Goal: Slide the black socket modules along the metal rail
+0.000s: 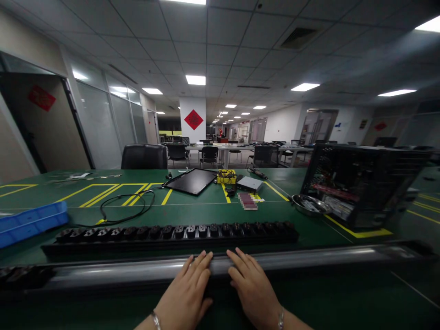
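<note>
You have a long black bar across the bottom of the frame. Bumpy dark bits sit at its left end; the rest is smooth and shiny. It looks stiff and perhaps a bit heavy, and its top may be slippery, so hold it low by both long sides, hands well apart. Your left hand rests on it at bottom middle, fingers a little spread; your right hand rests beside it, fingers spread too. Neither wraps around the bar.

A blue tray sits at the left edge, then a loopy black cable. A row of sockets lies just behind the bar and blocks its far side. Further back, in the middle, are a flat black panel and a silver box. A metal bowl and a big open computer case stand at right; mind the bar's right end there.
</note>
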Demonstrator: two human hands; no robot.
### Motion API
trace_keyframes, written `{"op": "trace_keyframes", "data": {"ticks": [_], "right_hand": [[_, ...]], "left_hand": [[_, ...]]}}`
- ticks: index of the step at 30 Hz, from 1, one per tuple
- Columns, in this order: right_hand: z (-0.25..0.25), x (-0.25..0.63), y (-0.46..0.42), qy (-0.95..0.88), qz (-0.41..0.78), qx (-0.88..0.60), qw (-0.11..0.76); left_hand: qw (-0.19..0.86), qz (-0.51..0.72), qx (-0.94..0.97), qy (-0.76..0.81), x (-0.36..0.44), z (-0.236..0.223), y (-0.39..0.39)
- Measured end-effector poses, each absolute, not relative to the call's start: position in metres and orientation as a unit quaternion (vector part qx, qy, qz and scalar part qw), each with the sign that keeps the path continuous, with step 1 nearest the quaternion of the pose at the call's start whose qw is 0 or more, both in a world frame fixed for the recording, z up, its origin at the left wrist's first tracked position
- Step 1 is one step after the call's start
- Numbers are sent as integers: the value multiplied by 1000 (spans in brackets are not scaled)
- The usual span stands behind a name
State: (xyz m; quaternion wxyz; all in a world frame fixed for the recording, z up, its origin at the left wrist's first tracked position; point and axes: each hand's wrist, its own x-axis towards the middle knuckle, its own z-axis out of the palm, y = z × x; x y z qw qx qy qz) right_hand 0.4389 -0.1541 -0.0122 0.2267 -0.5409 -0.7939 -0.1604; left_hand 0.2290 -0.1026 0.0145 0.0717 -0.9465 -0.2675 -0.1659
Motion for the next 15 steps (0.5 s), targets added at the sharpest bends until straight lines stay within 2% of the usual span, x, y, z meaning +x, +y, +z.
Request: {"op": "trace_keyframes", "data": {"ticks": [4,11,15], "right_hand": [[-18,439,-152,-784,-165,-545,247],[11,443,-159,-816,-167,-488,262],[37,498,-159,-762,-253,-500,324]], "left_hand": [[78,-145,-937,-307,231,2,-96],[-3,-67,-932,-357,224,27,-93],[-33,-36,-924,-380,215,41,-96]]}}
